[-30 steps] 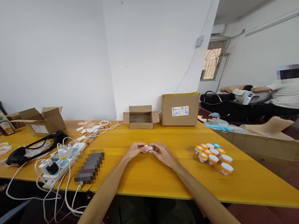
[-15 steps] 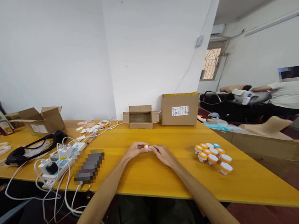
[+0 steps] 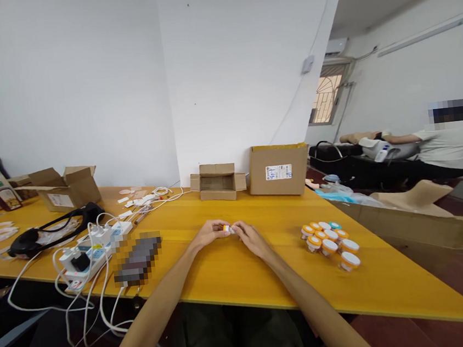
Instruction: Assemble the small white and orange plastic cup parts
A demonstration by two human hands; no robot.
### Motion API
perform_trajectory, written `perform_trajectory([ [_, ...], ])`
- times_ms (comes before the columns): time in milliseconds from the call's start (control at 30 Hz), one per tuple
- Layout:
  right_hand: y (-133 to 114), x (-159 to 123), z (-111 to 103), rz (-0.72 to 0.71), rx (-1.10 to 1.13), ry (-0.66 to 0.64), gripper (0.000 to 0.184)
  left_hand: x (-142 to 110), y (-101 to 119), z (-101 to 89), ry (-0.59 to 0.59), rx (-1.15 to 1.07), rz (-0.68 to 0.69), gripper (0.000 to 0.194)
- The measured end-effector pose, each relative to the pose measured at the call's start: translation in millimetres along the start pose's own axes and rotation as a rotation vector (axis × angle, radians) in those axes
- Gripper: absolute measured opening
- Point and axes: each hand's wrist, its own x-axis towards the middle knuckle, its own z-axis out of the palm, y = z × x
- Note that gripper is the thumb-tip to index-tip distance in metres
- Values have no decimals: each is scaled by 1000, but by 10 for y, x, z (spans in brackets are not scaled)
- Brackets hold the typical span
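Note:
Between my two hands, just above the middle of the table point(image 3: 225, 273), is a small clear jar with an orange and white lid point(image 3: 228, 229). My left hand point(image 3: 210, 232) is closed around its lid end. The fingers of my right hand point(image 3: 248, 237) pinch together at the jar's clear end, partly covering it. To the right stands a cluster of several similar clear jars point(image 3: 329, 246), most with orange-rimmed white lids and one with a teal lid point(image 3: 335, 225).
An open small carton point(image 3: 219, 196) and a taller cardboard box point(image 3: 280, 182) stand by the wall. On the left are a power strip with cables point(image 3: 99, 253), a phone point(image 3: 138, 259), a black headset point(image 3: 27, 242) and an open box point(image 3: 70, 191). A person point(image 3: 447, 145) sits at far right.
Both hands stay in nearly the same place, with the small jar still between them. The jar and fingers have shifted very slightly.

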Motion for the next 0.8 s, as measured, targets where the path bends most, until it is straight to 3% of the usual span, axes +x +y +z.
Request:
perform_trajectory([
  [267,3,-1,10,-56,148,-19,24,-19,65,30,22,-40,29,42],
  [433,-55,-12,-45,-17,27,-24,25,-18,54,22,13,-58,3,45],
  [633,-61,-17,-68,70,-201,-53,40,-11,18,0,2,-29,-6,46],
  [800,-45,-18,-67,81,-228,-55,50,0,-4,-8,-5,-22,4,43],
])
